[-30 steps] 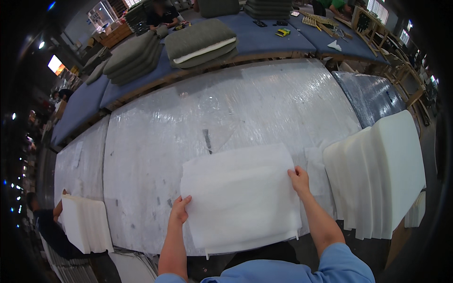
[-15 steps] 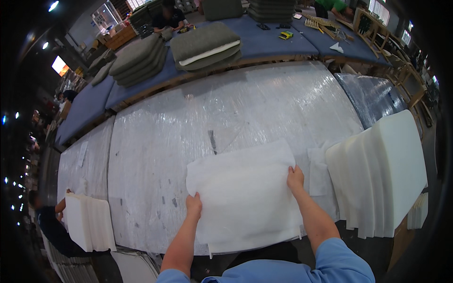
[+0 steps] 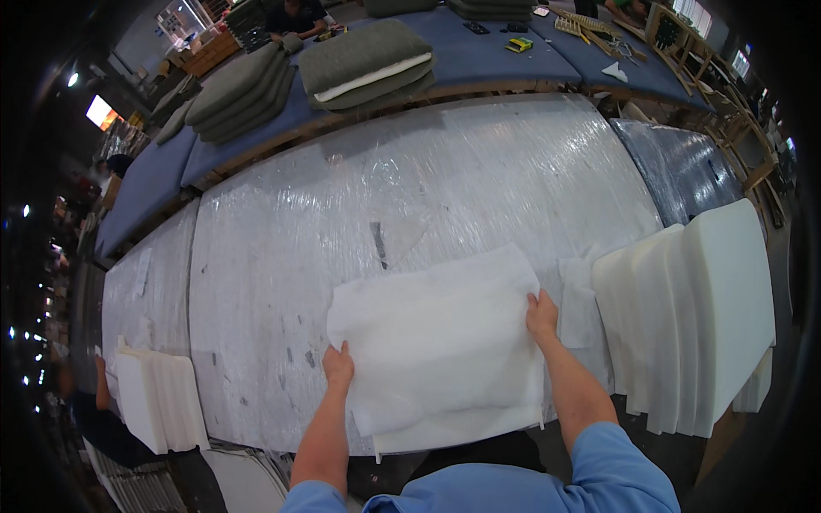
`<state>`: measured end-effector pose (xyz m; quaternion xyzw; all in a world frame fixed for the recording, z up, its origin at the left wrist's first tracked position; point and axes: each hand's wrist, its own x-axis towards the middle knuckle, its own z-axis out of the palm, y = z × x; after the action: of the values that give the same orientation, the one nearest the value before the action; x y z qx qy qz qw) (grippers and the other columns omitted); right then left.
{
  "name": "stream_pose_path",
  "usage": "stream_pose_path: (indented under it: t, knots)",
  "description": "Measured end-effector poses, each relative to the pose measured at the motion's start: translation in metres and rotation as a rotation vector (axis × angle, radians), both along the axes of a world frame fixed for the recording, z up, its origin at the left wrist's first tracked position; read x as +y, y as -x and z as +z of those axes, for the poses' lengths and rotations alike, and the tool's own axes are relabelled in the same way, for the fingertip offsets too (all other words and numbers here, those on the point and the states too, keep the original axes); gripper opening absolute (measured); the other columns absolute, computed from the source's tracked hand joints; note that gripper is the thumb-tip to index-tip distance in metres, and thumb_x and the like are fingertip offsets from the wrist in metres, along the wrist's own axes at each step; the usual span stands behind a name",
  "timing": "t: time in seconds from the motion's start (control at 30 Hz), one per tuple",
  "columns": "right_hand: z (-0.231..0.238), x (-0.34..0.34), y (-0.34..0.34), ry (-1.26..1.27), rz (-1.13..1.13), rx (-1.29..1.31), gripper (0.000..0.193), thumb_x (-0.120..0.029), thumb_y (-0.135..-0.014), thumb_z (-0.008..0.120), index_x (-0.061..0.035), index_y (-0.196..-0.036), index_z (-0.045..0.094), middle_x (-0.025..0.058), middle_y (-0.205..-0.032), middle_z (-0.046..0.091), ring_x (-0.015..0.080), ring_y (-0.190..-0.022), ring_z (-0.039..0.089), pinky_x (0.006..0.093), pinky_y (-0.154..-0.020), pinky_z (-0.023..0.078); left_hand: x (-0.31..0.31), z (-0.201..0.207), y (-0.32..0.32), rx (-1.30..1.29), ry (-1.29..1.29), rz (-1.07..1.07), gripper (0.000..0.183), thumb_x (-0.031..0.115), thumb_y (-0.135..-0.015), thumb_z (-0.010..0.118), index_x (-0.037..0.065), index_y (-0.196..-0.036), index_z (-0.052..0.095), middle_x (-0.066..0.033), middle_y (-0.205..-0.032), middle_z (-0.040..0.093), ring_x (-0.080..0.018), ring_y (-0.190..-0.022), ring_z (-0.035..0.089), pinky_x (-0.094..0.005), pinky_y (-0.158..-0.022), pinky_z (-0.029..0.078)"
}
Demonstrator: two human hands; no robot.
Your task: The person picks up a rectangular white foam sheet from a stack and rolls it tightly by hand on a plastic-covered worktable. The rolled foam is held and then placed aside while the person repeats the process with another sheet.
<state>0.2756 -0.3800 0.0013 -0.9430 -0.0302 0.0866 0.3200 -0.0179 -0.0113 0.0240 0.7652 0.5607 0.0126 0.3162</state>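
A soft white sheet of fibre padding (image 3: 436, 333) lies over a white foam slab (image 3: 462, 430), whose near edge shows beneath it at the table's front. My left hand (image 3: 339, 366) pinches the padding's left edge, thumb on top. At the right edge, slightly farther away, my right hand (image 3: 541, 318) closes on the same padding. The fingers of both hands are partly hidden. Under all this is a table wrapped in clear plastic film (image 3: 265, 256). Just right of my right hand lies another thin white piece of padding (image 3: 579, 303).
At right stands a leaning stack of white foam slabs (image 3: 684, 325). Another foam stack (image 3: 161, 398) is at left, beside a co-worker in dark clothes (image 3: 107, 423). Beyond, a blue table (image 3: 479, 73) carries grey-green cushions (image 3: 368, 60) and wooden frame parts (image 3: 590, 30).
My hands have spread slightly apart, with the padding's edges drawn outward. The view has shifted a little. At left, the co-worker's arm has moved away from the foam stack's top.
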Motion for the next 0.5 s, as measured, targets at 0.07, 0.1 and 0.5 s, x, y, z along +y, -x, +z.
stream_pose_path:
  t: [0.07,0.1,0.5]
  knots:
    - [0.011,0.002,0.002,-0.100,0.037,0.001,0.038,-0.034,-0.099,0.067,0.0008,-0.112,0.063,0.0262,-0.094,0.070,0.0456,-0.093,0.067,0.0496,-0.084,0.052,-0.003,0.006,0.012,-0.380,0.186,0.038,0.046,0.034,-0.102,0.067,-0.007,-0.124,0.064,-0.0207,-0.112,0.072,-0.0350,-0.105,0.069,-0.0466,-0.091,0.053]
    - [0.015,-0.005,0.002,-0.161,0.022,0.050,0.042,-0.037,-0.097,0.070,0.0006,-0.115,0.064,0.0240,-0.095,0.072,0.0420,-0.094,0.069,0.0473,-0.085,0.052,-0.007,0.011,0.015,-0.581,0.293,0.047,0.045,0.033,-0.101,0.068,-0.005,-0.125,0.064,-0.0165,-0.114,0.073,-0.0297,-0.104,0.069,-0.0451,-0.092,0.053]
    - [0.042,-0.083,0.084,-0.700,-0.133,0.639,0.038,-0.032,-0.097,0.074,-0.0021,-0.121,0.072,0.0083,-0.111,0.075,0.0195,-0.097,0.070,0.0362,-0.087,0.056,-0.057,0.058,0.106,-0.531,0.997,0.306,0.048,0.016,-0.093,0.077,-0.001,-0.135,0.060,-0.0126,-0.124,0.070,-0.0297,-0.113,0.068,-0.0470,-0.101,0.054]
